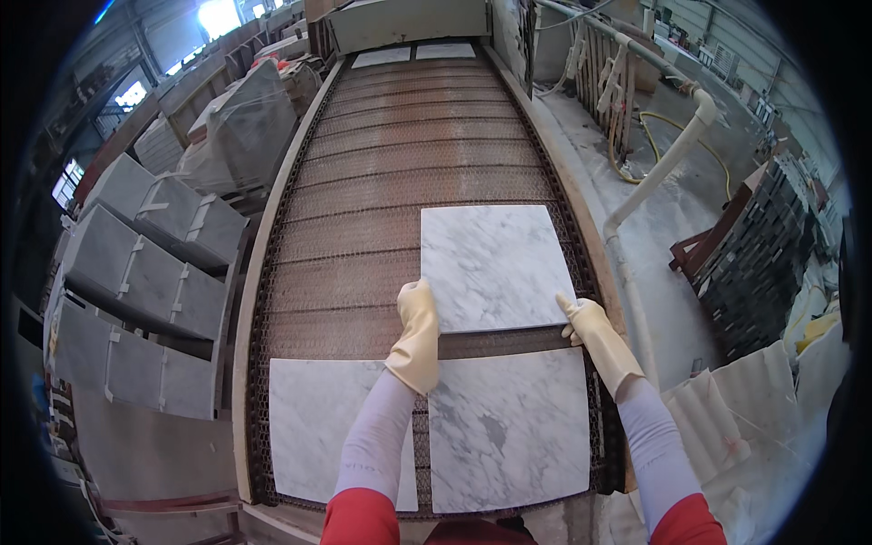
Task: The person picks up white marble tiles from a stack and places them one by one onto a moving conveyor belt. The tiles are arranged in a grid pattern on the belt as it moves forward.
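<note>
A square white marble tile with grey veins [495, 268] is between my two hands over the right half of a mesh conveyor belt [363, 227]. My left hand [416, 329], in a cream rubber glove, has its fingers curled at the tile's left edge near the front corner. At the right front corner, my right hand [592, 331], gloved alike, pinches the tile with the thumb on top. Whether the tile touches the belt is hard to tell. Nearer to me lie two more marble tiles, a left one [327, 427] partly under my left forearm and a right one [509, 431].
Two tiles [381, 57] lie at the belt's far end, before a grey machine housing [409, 25]. Strapped grey slabs [145, 277] lean on a rack at left. A white pipe [658, 168] runs along the right side, with a yellow hose [649, 136] and stacked dark mosaic sheets [758, 254] beyond.
</note>
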